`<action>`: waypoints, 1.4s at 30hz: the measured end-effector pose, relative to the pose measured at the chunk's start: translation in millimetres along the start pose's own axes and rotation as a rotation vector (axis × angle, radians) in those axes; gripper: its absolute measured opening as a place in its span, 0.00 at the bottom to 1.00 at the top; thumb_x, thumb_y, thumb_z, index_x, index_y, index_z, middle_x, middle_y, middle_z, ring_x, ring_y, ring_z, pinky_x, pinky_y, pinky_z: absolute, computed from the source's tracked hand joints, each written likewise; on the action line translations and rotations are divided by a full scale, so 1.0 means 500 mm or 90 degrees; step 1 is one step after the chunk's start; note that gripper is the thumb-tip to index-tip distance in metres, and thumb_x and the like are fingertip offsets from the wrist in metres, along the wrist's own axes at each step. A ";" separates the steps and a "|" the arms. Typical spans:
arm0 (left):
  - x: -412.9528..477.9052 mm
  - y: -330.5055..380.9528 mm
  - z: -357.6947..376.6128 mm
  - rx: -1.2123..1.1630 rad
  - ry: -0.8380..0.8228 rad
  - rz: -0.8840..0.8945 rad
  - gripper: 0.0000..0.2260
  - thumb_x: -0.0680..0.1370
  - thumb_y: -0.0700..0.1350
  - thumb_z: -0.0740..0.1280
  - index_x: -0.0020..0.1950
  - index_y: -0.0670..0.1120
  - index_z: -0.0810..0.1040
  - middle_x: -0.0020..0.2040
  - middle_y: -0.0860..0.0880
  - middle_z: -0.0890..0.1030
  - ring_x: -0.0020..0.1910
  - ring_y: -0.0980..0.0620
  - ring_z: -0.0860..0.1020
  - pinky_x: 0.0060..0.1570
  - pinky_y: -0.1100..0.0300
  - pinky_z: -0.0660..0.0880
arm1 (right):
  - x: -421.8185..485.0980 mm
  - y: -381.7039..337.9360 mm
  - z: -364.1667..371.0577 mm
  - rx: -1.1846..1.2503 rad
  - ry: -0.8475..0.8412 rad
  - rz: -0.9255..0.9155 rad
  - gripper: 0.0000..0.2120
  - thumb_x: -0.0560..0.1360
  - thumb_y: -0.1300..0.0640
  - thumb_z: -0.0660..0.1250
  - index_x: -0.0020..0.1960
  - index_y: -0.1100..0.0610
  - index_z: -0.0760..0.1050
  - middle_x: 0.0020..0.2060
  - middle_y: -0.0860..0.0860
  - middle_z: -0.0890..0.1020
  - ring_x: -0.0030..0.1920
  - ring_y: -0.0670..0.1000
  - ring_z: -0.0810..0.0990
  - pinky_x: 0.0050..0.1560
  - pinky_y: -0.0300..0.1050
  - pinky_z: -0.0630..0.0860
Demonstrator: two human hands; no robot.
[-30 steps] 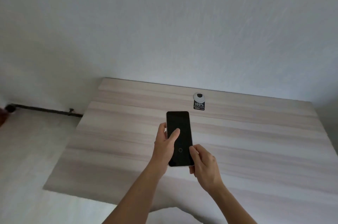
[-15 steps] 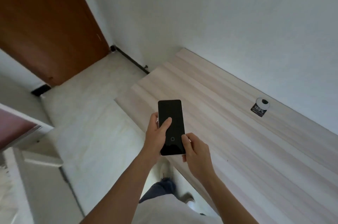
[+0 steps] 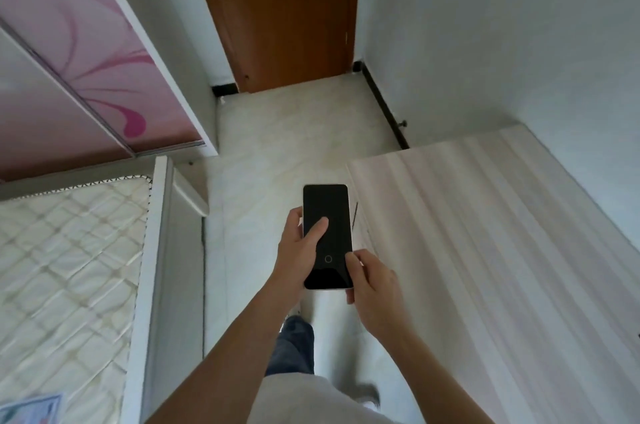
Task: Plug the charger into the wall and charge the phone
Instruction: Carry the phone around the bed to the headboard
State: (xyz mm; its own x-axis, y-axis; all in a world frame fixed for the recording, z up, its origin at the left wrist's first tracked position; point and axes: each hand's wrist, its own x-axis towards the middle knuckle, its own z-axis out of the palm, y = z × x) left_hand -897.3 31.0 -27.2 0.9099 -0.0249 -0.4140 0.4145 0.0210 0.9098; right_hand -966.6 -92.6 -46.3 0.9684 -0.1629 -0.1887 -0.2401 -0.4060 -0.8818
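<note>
A phone (image 3: 332, 216) with a dark screen and a small ring icon near its lower end is held upright in front of me, above the floor. My left hand (image 3: 299, 252) grips its left edge with the thumb lying across the screen. My right hand (image 3: 372, 283) holds the lower right corner, its thumb on the phone's edge. No charger, cable or wall socket shows in this view.
A pale wood-grain table (image 3: 502, 250) fills the right side against a white wall. A brown door (image 3: 287, 11) stands ahead past the light floor (image 3: 294, 133). On the left are a bare mattress (image 3: 65, 268) in a white frame and a pink wardrobe (image 3: 59, 70).
My view has swung left from the table to the door, bed and wardrobe. The small round object on the table has left the view. Both hands keep the same hold on the phone.
</note>
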 end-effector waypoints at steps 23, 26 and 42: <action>0.492 0.214 -0.395 -0.158 0.158 -0.011 0.08 0.79 0.50 0.67 0.57 0.55 0.72 0.49 0.46 0.84 0.47 0.44 0.85 0.46 0.47 0.83 | 0.548 -0.293 0.368 -0.023 -0.156 -0.061 0.13 0.82 0.52 0.56 0.44 0.52 0.75 0.23 0.44 0.77 0.24 0.43 0.74 0.29 0.34 0.72; 0.541 0.221 -0.416 -0.174 0.188 -0.021 0.10 0.79 0.50 0.67 0.60 0.54 0.72 0.51 0.45 0.84 0.48 0.44 0.84 0.47 0.45 0.83 | 0.610 -0.303 0.397 -0.036 -0.182 -0.048 0.12 0.82 0.50 0.56 0.43 0.48 0.74 0.26 0.48 0.78 0.26 0.45 0.76 0.32 0.42 0.78; 0.995 0.455 -0.490 -0.252 0.419 -0.016 0.08 0.80 0.50 0.66 0.58 0.51 0.72 0.48 0.44 0.83 0.44 0.44 0.85 0.43 0.47 0.84 | 1.178 -0.474 0.507 -0.009 -0.367 -0.159 0.12 0.81 0.50 0.58 0.44 0.53 0.76 0.25 0.45 0.75 0.25 0.44 0.75 0.29 0.34 0.72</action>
State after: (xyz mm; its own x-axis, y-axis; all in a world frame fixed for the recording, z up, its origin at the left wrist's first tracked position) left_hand -346.9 268.3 -33.2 0.6698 0.5667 -0.4799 0.2973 0.3875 0.8726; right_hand -322.4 136.0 -58.0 0.8747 0.4486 -0.1834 0.0015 -0.3809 -0.9246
